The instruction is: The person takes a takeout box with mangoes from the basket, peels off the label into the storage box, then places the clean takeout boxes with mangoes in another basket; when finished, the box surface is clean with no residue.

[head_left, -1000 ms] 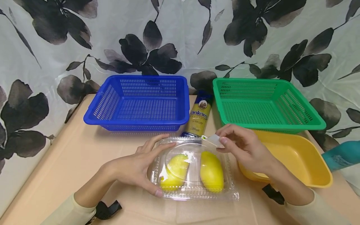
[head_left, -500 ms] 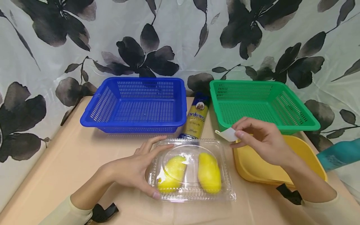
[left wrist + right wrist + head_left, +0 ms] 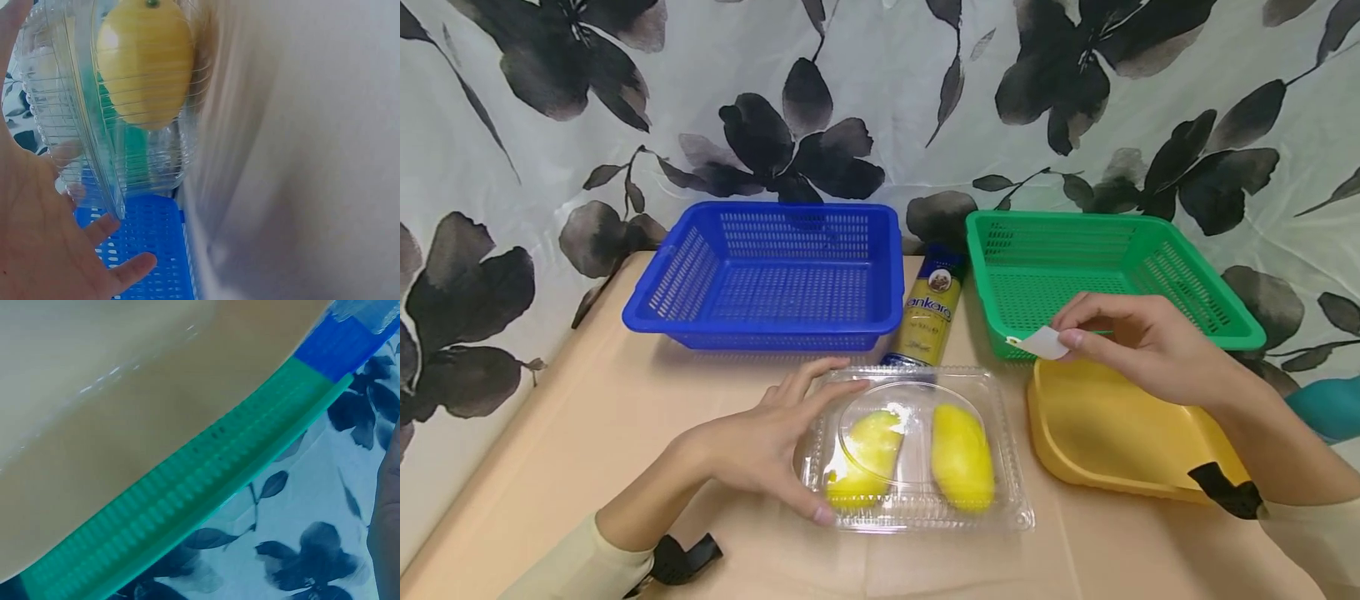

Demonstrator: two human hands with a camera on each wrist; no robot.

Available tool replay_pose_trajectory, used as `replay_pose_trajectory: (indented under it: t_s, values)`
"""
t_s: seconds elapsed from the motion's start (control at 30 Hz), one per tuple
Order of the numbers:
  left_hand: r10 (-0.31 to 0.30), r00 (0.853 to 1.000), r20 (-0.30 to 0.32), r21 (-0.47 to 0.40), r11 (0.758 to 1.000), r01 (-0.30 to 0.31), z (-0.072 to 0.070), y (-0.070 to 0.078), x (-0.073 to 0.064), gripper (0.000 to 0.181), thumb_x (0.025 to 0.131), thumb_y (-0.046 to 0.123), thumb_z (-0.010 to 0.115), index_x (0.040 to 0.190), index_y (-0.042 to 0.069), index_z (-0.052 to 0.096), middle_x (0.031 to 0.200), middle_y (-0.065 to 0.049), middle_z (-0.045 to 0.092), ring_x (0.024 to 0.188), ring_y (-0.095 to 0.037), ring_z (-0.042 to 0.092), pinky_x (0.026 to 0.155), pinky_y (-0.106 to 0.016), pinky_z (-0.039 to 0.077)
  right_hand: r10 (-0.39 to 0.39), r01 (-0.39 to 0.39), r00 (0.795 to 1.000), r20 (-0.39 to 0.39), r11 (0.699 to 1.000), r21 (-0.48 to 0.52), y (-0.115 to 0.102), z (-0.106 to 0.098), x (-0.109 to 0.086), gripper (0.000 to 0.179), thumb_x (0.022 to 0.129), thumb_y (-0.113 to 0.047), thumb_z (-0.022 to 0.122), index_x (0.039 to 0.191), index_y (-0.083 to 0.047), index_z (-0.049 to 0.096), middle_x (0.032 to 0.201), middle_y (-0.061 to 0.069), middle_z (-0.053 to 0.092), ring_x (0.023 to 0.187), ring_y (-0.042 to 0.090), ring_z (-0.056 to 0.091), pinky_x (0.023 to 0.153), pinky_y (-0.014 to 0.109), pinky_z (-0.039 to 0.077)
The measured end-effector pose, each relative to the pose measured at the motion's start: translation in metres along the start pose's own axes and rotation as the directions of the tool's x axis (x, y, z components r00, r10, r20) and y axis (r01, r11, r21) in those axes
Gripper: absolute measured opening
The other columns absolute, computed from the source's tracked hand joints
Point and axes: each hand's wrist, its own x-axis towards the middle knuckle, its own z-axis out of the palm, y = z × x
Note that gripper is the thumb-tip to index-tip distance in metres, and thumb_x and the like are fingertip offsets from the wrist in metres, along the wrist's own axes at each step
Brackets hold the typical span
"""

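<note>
A clear plastic clamshell container (image 3: 917, 521) lies on the table with two yellow mangoes (image 3: 962, 457) inside, its lid down. My left hand (image 3: 767, 450) holds the container by its left side, thumb at the front corner and fingers at the back of the lid. In the left wrist view, two fingers of that hand stick out past the container's edge, and one mango (image 3: 147, 62) shows through the ribbed wall. My right hand (image 3: 1142, 346) pinches a small white sticker (image 3: 1041, 342) with a curled tip between thumb and fingers, above the yellow basin (image 3: 1097, 467) and the green basket's front rim.
A blue basket (image 3: 767, 337) stands at the back left, a green basket (image 3: 1210, 337) at the back right. Between them lies a yellow and blue pasta packet (image 3: 928, 317). Part of a teal bottle (image 3: 1326, 408) shows at the right edge. A floral cloth (image 3: 895, 100) hangs behind.
My right hand has moved right and away from the container's lid, carrying the white sticker over the yellow basin. My left hand stays on the container.
</note>
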Motion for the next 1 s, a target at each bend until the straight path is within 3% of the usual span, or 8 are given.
replay_pose_trajectory:
  t_s: [0.1,0.37,0.47,0.63,0.87,1.0]
  values:
    - [0.001,1.0,0.001,0.005,1.0,-0.001,-0.001,0.001,0.002,0.124,0.06,0.077,0.085,0.161,0.049,0.017,0.168,0.01,-0.004,0.153,-0.036,0.01,0.111,-0.078,0.024,0.059,-0.06,0.998,-0.026,0.996,-0.066,0.005,-0.009,-0.004,0.024,0.094,0.015,0.062,0.108,-0.001,0.072,0.104,0.008,0.067,0.092,0.018,0.065,0.081,0.021,0.059]
    - [-0.003,1.0,0.018,-0.019,1.0,0.004,-0.002,0.0,0.004,0.124,0.061,0.075,0.085,0.16,0.051,0.016,0.168,0.01,-0.006,0.154,-0.036,0.008,0.111,-0.079,0.023,0.101,-0.096,0.994,-0.034,0.986,0.136,0.026,-0.036,-0.026,0.025,0.095,0.024,0.049,0.111,0.014,0.064,0.106,0.012,0.066,0.086,0.029,0.075,0.084,0.032,0.061]
    - [-0.006,1.0,0.024,-0.022,1.0,0.007,-0.003,0.0,0.005,0.124,0.06,0.075,0.085,0.16,0.051,0.015,0.168,0.01,-0.006,0.154,-0.036,0.007,0.111,-0.079,0.023,0.149,-0.145,0.988,-0.03,0.985,0.097,0.03,-0.046,-0.036,0.024,0.097,0.022,0.049,0.112,0.012,0.065,0.106,0.011,0.067,0.087,0.027,0.076,0.087,0.027,0.059]
    - [-0.01,0.999,0.031,-0.028,1.0,0.01,-0.004,0.0,0.007,0.124,0.06,0.075,0.086,0.16,0.052,0.016,0.169,0.009,-0.007,0.155,-0.035,0.004,0.111,-0.078,0.023,0.233,-0.234,0.972,-0.024,0.971,-0.052,0.038,-0.057,-0.051,0.024,0.099,0.017,0.051,0.113,0.007,0.068,0.107,0.01,0.067,0.087,0.025,0.076,0.087,0.023,0.058]
    - [-0.019,0.999,0.031,-0.045,0.999,0.02,0.0,-0.002,-0.001,0.125,0.06,0.073,0.087,0.161,0.049,0.016,0.17,0.007,-0.007,0.154,-0.037,0.004,0.109,-0.081,0.022,0.221,-0.22,0.968,0.118,0.975,-0.022,0.055,-0.064,-0.062,0.029,0.099,0.018,0.049,0.117,0.005,0.067,0.11,0.012,0.07,0.091,0.025,0.074,0.082,0.031,0.061]
    - [-0.014,1.0,0.027,-0.042,0.999,0.016,0.0,-0.002,0.0,0.125,0.061,0.073,0.086,0.161,0.05,0.015,0.17,0.007,-0.007,0.154,-0.038,0.005,0.108,-0.082,0.023,0.274,-0.264,0.955,0.118,0.96,-0.088,0.055,-0.07,-0.069,0.027,0.1,0.015,0.051,0.115,0.003,0.069,0.112,0.006,0.071,0.09,0.023,0.074,0.079,0.029,0.061]
